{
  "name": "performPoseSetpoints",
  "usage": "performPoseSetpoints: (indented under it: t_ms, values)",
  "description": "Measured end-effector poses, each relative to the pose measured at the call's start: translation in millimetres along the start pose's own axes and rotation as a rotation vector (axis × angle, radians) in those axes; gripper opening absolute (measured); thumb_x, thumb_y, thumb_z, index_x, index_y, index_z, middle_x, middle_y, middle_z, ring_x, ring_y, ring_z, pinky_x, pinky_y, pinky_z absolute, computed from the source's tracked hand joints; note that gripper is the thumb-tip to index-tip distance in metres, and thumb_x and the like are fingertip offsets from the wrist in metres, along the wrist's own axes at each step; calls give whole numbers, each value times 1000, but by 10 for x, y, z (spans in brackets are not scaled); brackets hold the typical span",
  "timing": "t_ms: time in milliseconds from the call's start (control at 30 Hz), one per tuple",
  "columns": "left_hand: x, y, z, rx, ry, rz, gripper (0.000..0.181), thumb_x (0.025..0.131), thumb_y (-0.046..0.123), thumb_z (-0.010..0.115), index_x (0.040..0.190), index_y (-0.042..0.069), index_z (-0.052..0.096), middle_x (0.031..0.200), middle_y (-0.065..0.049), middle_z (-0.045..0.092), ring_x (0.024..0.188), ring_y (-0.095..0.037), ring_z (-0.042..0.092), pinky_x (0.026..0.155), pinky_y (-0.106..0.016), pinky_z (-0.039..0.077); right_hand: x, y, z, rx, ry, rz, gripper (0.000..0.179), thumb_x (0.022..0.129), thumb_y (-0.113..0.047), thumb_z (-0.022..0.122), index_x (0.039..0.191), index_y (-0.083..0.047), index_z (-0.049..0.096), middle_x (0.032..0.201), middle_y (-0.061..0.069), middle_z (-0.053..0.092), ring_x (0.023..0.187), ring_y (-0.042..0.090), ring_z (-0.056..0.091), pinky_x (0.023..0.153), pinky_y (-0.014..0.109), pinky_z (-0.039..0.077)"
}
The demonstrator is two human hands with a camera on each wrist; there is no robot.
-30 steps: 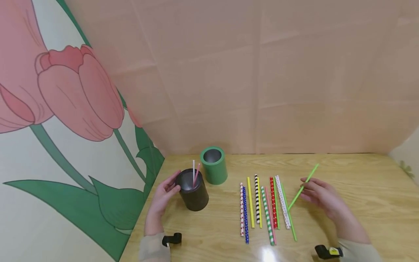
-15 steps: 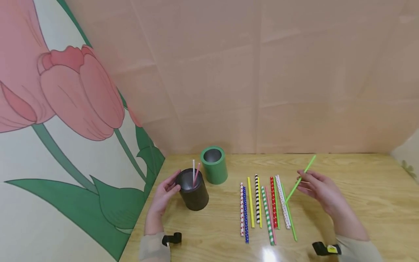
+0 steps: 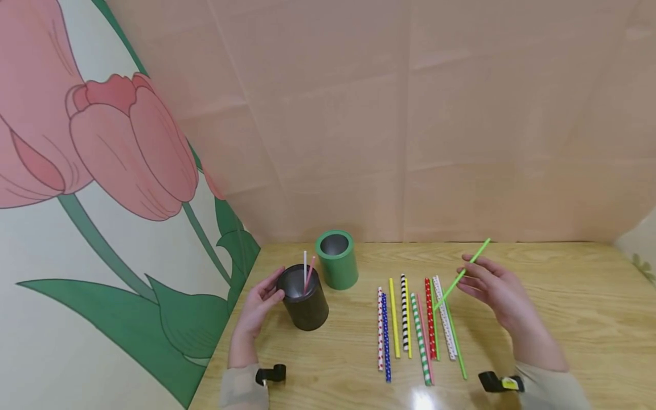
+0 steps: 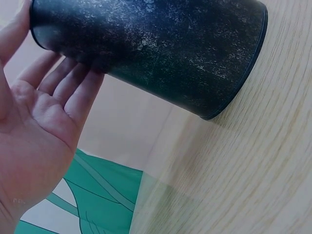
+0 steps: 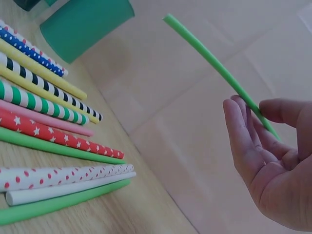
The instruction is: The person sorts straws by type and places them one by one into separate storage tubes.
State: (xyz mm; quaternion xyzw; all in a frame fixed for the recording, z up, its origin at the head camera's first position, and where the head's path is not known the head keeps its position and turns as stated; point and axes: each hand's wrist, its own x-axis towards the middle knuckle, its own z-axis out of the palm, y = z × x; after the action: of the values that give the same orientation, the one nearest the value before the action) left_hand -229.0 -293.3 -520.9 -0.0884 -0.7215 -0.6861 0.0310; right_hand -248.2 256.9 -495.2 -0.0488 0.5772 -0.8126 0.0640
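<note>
A black cup [image 3: 307, 310] stands on the table, with a white straw [image 3: 304, 265] and a pink straw [image 3: 311, 267] in it. My left hand [image 3: 256, 310] grips it near the rim, thumb on one side and fingers round the other, as the left wrist view [image 4: 44, 112] shows. Between thumb and fingers, my right hand [image 3: 499, 293] pinches a light green straw [image 5: 209, 58], held tilted above the table. Below it lies a loose row of straws: red with white stars [image 5: 58, 136], green-striped [image 5: 44, 105], black-striped [image 3: 405, 313], blue [image 3: 386, 336], yellow [image 3: 394, 319] and others.
Behind and to the right of the black cup stands a green cup [image 3: 338, 267], with no straws seen in it. A beige sheet [image 3: 410, 142] rises at the table's back edge. On the left is a wall [image 3: 128, 285] painted with tulips.
My right hand has moved left and slightly away from me with the green straw, which now passes above the rightmost straws in the row. The left hand stays at the black cup.
</note>
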Motion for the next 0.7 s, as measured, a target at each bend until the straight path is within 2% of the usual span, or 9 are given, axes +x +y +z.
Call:
performPoseSetpoints:
  t_ms: [133,400,700]
  values:
    - [-1,-1,2,-6,0,4,59,102,-3,66,159,-2,48,162,-22,47,134,-4,58,103,-23,50,13,-6,-3,-12,-1,5,19,112,-16,60,123,-22,74,108,2,77,97,16,76,86,30,61]
    - [-1,2,-4,-1,-4,2,59,102,-3,65,159,-2,48,163,-22,46,135,-5,57,105,-23,50,8,3,-25,2,4,-2,22,112,-15,58,117,-25,77,106,0,77,96,15,76,85,29,61]
    - [10,4,-2,-3,-5,1,59,103,-2,66,159,-2,48,163,-21,46,135,-5,56,105,-23,50,27,9,-47,2,6,-3,19,112,-16,59,119,-24,76,109,-1,76,98,15,76,87,30,61]
